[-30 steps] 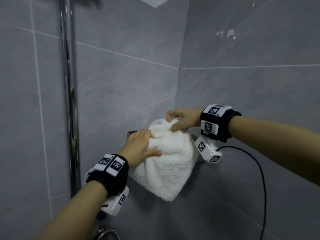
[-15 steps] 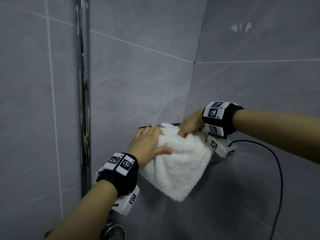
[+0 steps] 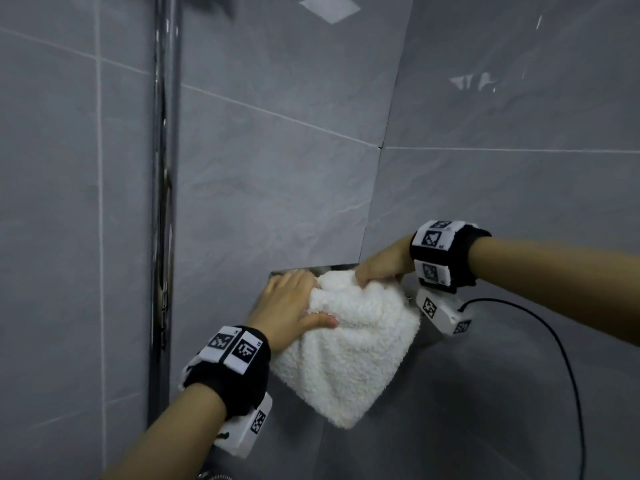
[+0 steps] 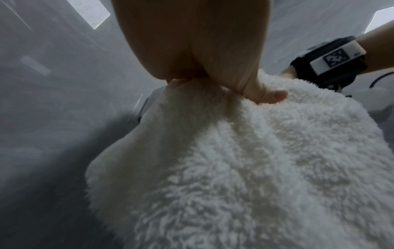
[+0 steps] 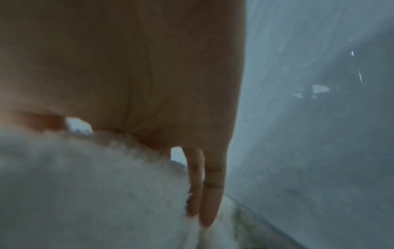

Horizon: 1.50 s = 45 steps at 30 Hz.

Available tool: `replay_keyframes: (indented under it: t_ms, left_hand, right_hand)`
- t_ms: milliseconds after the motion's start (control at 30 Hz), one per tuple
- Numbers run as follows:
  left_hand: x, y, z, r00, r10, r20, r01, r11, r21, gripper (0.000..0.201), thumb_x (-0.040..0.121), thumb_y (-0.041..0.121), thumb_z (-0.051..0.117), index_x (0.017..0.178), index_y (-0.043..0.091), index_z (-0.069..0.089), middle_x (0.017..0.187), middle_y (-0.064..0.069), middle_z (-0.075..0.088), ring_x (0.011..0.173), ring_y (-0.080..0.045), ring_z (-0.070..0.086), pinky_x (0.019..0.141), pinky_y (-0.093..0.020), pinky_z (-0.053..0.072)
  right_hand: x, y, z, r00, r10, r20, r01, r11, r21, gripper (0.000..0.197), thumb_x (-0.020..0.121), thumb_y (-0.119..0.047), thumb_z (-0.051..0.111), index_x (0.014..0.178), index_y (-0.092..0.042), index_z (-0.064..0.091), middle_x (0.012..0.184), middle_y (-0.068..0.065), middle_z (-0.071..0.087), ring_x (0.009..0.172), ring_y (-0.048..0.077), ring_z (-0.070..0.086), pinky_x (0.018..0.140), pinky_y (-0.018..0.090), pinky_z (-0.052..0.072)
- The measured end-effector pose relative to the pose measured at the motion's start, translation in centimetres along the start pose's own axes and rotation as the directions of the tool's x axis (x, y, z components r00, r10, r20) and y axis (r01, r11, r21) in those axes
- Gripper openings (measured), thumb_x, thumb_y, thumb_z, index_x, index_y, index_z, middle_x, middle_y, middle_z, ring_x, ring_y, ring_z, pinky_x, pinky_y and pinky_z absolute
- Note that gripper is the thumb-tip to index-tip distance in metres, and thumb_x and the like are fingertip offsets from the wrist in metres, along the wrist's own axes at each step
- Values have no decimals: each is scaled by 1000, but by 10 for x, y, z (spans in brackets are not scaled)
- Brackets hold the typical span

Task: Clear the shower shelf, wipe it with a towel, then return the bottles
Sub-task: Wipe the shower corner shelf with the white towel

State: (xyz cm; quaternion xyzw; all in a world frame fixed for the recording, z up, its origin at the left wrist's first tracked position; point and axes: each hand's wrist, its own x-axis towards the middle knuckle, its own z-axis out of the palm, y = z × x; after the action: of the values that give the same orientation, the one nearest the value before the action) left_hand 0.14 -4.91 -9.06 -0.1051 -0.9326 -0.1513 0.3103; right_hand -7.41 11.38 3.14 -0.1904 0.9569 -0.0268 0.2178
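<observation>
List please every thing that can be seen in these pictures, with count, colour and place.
towel: one, white and fluffy, lying on the corner shelf, its lower part hanging over the front edge
shelf: one, shiny metal, in the corner where the two walls meet
wall tiles: many, grey, behind and at both sides
shower pipe: one, chrome, upright at left
cable: one, black, at right
wrist bands: two, black with white markers
left hand: one, fingers on towel top, thumb pressing its front
right hand: one, gripping towel's upper fold
</observation>
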Motion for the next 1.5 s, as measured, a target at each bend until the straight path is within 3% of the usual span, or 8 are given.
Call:
replay_keyframes:
  t_ms: [400,600,733,900,1033,1167,1333,1500]
  left_hand:
    - [-2,0,-4,1000,-5,15,6,998,-65,51,70,67,56,95,28,36,102,14,38,98,-7,34,85,-25,19]
    - [0,-2,-2,1000,-10,7,10,999,-42,69,56,84,33,95,27,39,99,11,43,97,-11,38,86,-27,22]
    - [0,-2,-1,1000,11,0,-11,999,-46,80,49,96,19,94,32,32,95,13,39,92,-8,33,82,-26,19]
    - [0,-3,-2,1000,15,9,-15,1000,-22,83,47,97,16,93,30,34,94,13,39,90,-8,33,77,-24,16]
    - [0,-4,0,1000,4,4,-3,999,-41,73,54,91,30,92,30,35,95,12,41,92,-10,36,80,-26,18]
    - [0,-4,4,1000,-11,-12,10,999,-46,68,56,87,30,89,28,37,93,9,43,91,-13,38,80,-28,20]
    - [-1,-1,3,999,-25,-40,22,998,-58,53,68,69,57,95,26,39,95,9,40,92,-14,36,78,-25,19]
    - [-2,2,1,999,-40,-6,39,997,-72,53,67,70,55,92,29,33,96,10,38,93,-14,36,79,-27,23]
  right_hand:
    - [-5,24,4,998,63,18,-63,997,54,37,93,-49,45,91,-14,58,91,7,60,91,27,56,66,31,48]
    - [-18,22,-13,961,-192,-200,137,955,-262,51,91,-48,50,129,-13,49,130,5,55,117,23,53,102,32,40]
    - [-9,22,6,999,-4,35,10,983,-182,61,94,-54,36,136,-12,45,138,12,52,123,29,52,110,38,37]
    - [-6,19,13,998,53,34,-50,995,-82,60,93,-55,32,130,-12,50,120,11,60,105,27,59,92,32,45]
    - [-17,31,12,991,136,11,-136,987,79,46,87,-56,46,90,-12,56,65,3,64,52,15,61,51,17,47]
    - [-29,32,-8,979,-127,-160,115,990,-80,49,91,-46,52,120,-7,57,117,8,65,103,22,63,89,26,51]
    - [-24,4,-24,858,-394,-330,430,902,41,44,83,-7,67,111,-15,35,104,1,56,99,18,56,75,23,53]
    - [11,-1,2,982,-185,43,181,981,74,56,92,-11,52,143,-12,32,140,16,47,117,30,52,100,40,44]
